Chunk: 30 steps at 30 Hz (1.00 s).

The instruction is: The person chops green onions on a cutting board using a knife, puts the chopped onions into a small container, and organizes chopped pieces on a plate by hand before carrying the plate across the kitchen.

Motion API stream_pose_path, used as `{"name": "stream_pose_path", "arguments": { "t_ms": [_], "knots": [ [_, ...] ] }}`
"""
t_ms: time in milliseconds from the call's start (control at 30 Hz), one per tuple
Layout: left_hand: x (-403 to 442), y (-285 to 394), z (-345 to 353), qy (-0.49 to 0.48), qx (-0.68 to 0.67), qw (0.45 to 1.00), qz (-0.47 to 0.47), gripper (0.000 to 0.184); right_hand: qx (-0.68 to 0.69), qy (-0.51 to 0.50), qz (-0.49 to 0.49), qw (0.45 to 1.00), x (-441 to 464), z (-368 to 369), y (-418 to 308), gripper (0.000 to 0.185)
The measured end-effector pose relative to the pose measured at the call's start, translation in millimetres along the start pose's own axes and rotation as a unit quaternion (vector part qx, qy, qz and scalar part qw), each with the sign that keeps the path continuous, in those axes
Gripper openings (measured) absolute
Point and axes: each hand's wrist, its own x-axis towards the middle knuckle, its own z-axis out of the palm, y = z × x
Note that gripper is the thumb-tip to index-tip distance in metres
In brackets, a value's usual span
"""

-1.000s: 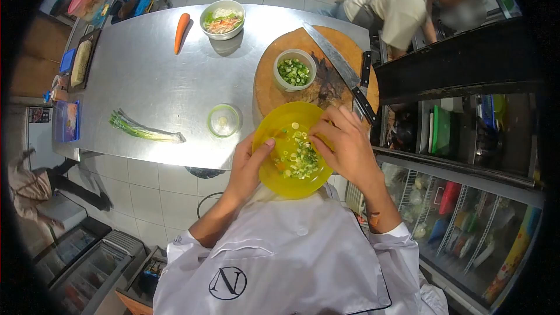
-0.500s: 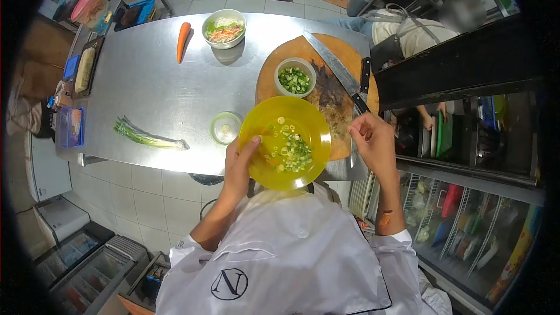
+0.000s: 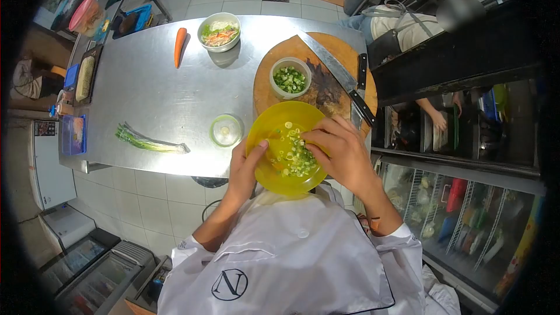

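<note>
My left hand (image 3: 244,169) grips the left rim of a yellow bowl (image 3: 271,178), thumb inside. Sliced green onion (image 3: 300,160) lies in the bowl, mostly toward its right side. My right hand (image 3: 341,151) reaches over the bowl's right rim, fingertips pinched at the onion pieces; what is between them is too small to make out. Just beyond the bowl, a round tub (image 3: 290,77) of chopped green onion stands on the round wooden board (image 3: 268,52). Two knives with black handles, one with its blade (image 3: 329,61) in full view, lie on the board's right side.
On the steel table (image 3: 146,81) are a carrot (image 3: 180,48), a bowl of shredded vegetables (image 3: 219,34), a green onion stalk (image 3: 150,142) and a round lid (image 3: 226,130). A co-worker (image 3: 402,26) is at the upper right, near the dark shelving.
My right hand moved out to the right of the bowl, then came back over it to the onion. The co-worker at the upper right has bent lower, with hands now reaching by the shelving.
</note>
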Motion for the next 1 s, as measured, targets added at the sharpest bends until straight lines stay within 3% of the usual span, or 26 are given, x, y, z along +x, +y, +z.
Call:
{"name": "stream_pose_path", "arguments": {
  "t_ms": [400, 467, 600, 767, 1000],
  "knots": [
    [-2, -3, -1, 0.001, -0.009, 1.0, -0.014, 0.039, 0.018, 0.006, 0.009, 1.0, 1, -5, 1, 0.014],
    [-2, -2, -1, 0.001, -0.008, 1.0, -0.012, 0.039, 0.113, 0.025, 0.054, 0.992, -2, -11, 4, 0.013],
    [-2, -2, -2, 0.006, -0.002, 1.0, -0.005, 0.038, 0.148, 0.049, 0.117, 0.981, -5, -21, 3, 0.011],
    [-3, 1, 1, 0.022, -0.031, 0.999, -0.003, 0.038, 0.064, 0.137, 0.171, 0.974, -11, -19, 30, 0.009],
    [0, -5, -6, 0.022, -0.013, 1.0, -0.004, 0.038, -0.049, 0.125, 0.153, 0.979, -21, -12, 45, 0.013]
  ]
}}
